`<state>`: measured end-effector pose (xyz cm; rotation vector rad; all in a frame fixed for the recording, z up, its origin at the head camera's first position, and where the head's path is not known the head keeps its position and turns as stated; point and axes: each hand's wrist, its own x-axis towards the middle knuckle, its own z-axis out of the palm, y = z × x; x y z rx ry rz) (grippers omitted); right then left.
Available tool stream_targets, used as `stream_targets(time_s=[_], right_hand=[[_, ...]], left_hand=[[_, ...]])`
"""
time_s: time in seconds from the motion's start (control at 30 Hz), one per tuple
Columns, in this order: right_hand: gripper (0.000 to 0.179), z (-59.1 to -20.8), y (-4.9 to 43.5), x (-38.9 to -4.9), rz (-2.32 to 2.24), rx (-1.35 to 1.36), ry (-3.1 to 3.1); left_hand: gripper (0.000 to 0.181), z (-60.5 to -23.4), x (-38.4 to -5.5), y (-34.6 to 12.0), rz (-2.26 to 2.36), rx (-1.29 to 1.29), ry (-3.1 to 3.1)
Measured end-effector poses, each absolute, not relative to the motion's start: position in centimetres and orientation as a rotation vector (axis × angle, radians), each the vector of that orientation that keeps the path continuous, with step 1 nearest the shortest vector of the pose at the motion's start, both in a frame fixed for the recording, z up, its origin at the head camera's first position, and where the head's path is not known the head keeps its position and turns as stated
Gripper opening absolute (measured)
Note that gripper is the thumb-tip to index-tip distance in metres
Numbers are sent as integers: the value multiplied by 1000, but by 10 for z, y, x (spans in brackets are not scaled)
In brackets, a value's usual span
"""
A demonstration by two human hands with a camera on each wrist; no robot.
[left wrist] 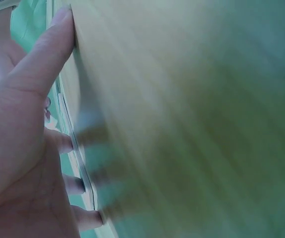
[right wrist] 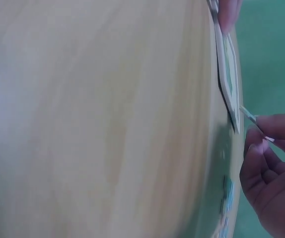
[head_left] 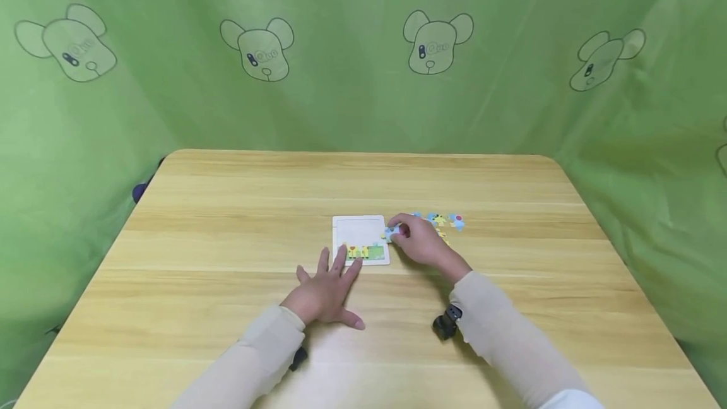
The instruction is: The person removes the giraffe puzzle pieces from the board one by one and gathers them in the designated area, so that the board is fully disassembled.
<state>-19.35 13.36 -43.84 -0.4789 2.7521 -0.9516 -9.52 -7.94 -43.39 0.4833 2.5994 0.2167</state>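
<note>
A white square puzzle tray (head_left: 360, 227) lies flat on the table, with joined pieces (head_left: 373, 252) showing yellow figures and green along its near side. My left hand (head_left: 326, 293) has its fingers spread, and the fingertips rest at the tray's near edge, covering part of the lower left. In the left wrist view the left palm (left wrist: 18, 144) is raised off the tabletop. Between thumb and fingers my right hand (head_left: 423, 242) pinches a light blue puzzle piece (head_left: 392, 233) at the tray's right edge. The right wrist view shows that piece (right wrist: 249, 115) held tilted near the tray's corner.
Several loose puzzle pieces (head_left: 457, 221), blue and yellow, lie right of the tray, some partly hidden behind the right hand. The wood-grain table (head_left: 227, 207) extends around it all. Green curtain (head_left: 352, 106) with printed bear heads hangs behind and at both sides.
</note>
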Motion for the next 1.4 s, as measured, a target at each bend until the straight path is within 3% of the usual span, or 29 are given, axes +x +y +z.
stream_targets(time_s=[0.6,1.0,1.4], right_hand=[[27,-434,203,-192,-1150,-172,2652],[32,-436,249,-190,-1133,-118,2703],[39,-440,264,-192,-956,-12,2732]], left_hand=[[115,-435,-93,-78,236,479,2603],[116,-435,-95,-79,241,488,2611],[116,-435,-95,-79,230,483,2609]])
